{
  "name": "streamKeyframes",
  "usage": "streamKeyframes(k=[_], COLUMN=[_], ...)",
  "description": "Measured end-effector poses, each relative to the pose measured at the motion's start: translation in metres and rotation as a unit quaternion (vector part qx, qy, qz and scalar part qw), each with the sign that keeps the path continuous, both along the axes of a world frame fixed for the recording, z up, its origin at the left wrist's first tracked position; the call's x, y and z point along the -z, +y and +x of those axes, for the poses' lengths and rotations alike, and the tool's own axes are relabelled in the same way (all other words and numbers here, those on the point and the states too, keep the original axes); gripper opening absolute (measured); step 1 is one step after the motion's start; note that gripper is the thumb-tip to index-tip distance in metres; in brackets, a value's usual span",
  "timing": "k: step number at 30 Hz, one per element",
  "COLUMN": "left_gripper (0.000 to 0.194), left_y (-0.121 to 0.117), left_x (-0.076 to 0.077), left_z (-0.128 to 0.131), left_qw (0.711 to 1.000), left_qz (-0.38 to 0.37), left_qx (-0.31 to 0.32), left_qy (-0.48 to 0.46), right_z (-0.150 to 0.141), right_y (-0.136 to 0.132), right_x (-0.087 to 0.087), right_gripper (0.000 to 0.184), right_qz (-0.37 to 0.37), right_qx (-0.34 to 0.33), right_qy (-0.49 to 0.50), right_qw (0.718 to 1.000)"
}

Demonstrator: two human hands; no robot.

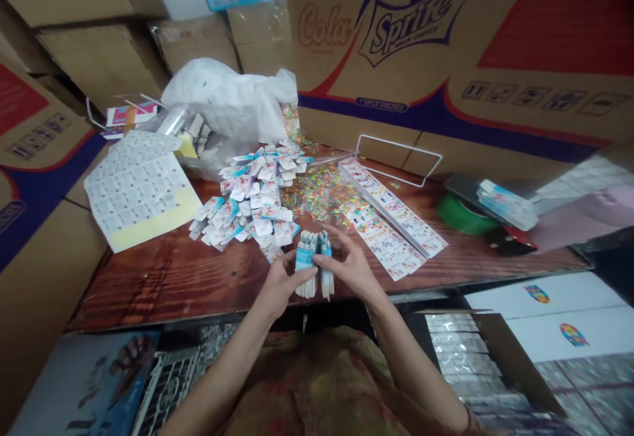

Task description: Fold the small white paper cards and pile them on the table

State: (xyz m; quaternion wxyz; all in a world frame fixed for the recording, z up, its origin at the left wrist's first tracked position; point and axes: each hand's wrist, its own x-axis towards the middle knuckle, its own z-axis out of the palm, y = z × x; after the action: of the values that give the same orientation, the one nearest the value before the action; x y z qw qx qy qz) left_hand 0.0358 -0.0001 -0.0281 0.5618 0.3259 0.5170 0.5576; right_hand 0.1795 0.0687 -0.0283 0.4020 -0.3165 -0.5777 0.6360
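Near the front edge of the wooden table (198, 284), my left hand (283, 279) grips a stack of small blue and white packets (306, 265). My right hand (352, 265) holds a second, thinner stack of the same packets (326, 271) just beside it. A narrow dark gap shows between the two stacks. Both thumbs press on the near faces, and the fingers behind are partly hidden. Just beyond my left hand lies a loose heap of similar small packets (257, 191). Tiny multicoloured pieces (321, 188) are scattered beyond the stacks.
Printed sticker strips (391, 218) lie to the right, before a white wire frame (426, 175). A green tape roll (463, 215) sits farther right. Printed sheets (141, 185) and a white plastic bag (222, 96) are at left. Large cardboard boxes (446, 115) wall the back.
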Motion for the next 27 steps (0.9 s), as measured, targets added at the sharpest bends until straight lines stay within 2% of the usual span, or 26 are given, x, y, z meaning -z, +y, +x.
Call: streamKeyframes(k=[5, 11, 14, 19, 22, 27], left_gripper=[0.040, 0.047, 0.048, 0.050, 0.050, 0.041], left_y=[-0.003, -0.005, -0.006, -0.008, -0.010, -0.006], left_x=[0.000, 0.003, 0.004, 0.000, 0.000, 0.007], left_z=[-0.006, -0.014, -0.019, -0.027, -0.030, -0.038], left_qw=[0.998, 0.998, 0.998, 0.997, 0.995, 0.993], left_qz=[0.020, 0.034, 0.017, -0.007, -0.024, -0.002], left_qx=[0.001, -0.018, -0.016, 0.027, 0.015, 0.005], left_qy=[0.052, 0.058, 0.060, 0.077, 0.093, 0.119], right_z=[-0.009, -0.018, -0.020, -0.021, -0.021, -0.025], right_y=[-0.004, -0.006, -0.005, -0.005, -0.008, -0.007], right_x=[0.004, 0.006, 0.009, 0.011, 0.008, 0.007], right_gripper=[0.068, 0.066, 0.068, 0.068, 0.066, 0.068], right_qz=[0.001, 0.002, 0.014, 0.011, 0.020, 0.017], right_qx=[0.012, -0.017, -0.029, -0.040, -0.036, -0.020], right_qy=[0.016, 0.040, 0.031, 0.030, 0.020, 0.013], right_qw=[1.000, 0.999, 0.999, 0.999, 0.999, 1.000])
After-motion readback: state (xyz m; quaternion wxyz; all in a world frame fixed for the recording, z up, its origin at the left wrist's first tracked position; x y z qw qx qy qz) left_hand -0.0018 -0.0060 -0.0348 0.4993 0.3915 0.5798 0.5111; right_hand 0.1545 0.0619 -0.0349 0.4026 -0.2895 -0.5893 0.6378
